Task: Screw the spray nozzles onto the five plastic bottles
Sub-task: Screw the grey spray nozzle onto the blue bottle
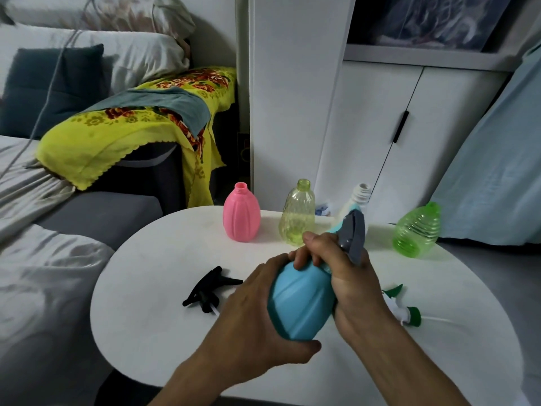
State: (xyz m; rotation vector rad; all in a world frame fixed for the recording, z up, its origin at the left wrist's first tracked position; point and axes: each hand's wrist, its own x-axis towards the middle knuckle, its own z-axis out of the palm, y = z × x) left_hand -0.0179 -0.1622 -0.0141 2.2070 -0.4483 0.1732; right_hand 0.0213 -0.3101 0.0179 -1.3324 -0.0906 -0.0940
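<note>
My left hand (257, 315) grips the body of a blue bottle (298, 300), tilted above the white round table (152, 312). My right hand (342, 268) is curled round the bottle's neck and the base of a grey spray nozzle (352, 235) sitting on it. Standing at the table's far side without nozzles are a pink bottle (241, 213), a clear yellow bottle (297, 213) and a white bottle (360, 194), partly hidden by the nozzle. A green bottle (417, 230) stands leaning at the right. A black nozzle (209, 290) lies left of my hands; a white-and-green nozzle (405, 309) lies right.
A grey sofa (99, 212) with pale sheets and a yellow flowered cloth (123, 136) borders the table on the left. White cabinet doors (380, 127) stand behind the table. A light blue curtain (497, 159) hangs at the right.
</note>
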